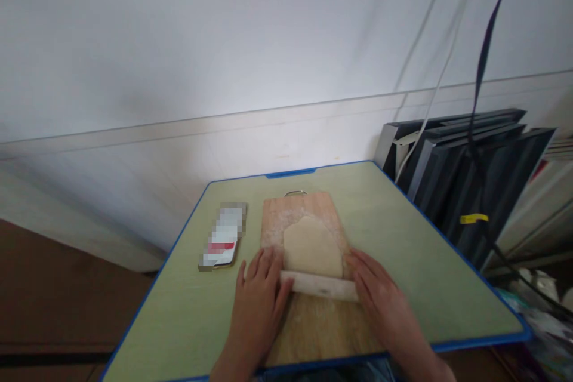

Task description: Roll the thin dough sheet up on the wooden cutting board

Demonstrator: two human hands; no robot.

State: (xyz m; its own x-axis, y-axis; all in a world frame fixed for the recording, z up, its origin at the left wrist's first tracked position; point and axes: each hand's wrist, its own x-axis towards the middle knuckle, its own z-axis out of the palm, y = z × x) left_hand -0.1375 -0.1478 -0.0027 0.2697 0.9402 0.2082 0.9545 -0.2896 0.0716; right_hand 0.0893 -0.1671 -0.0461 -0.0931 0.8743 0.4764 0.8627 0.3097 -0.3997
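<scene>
A floured wooden rolling pin (324,286) lies crosswise over a wooden cutting board (322,328). My left hand (262,283) grips the pin's left end, fingers over it and thumb along the near side. At the other end, my right hand (373,280) is closed round the pin, its fingers reaching past the board's right edge. Just beyond the pin, a flat pale sheet of dough (312,246) is spread on the board, its near edge at the pin. Flour dusts the board around the dough.
The board lies on a light green table (188,316) with a blue rim. A phone (226,233), partly blurred out, lies left of the board. Dark flat panels (465,161) lean against the wall at right. A black strap (481,65) hangs down beside the table.
</scene>
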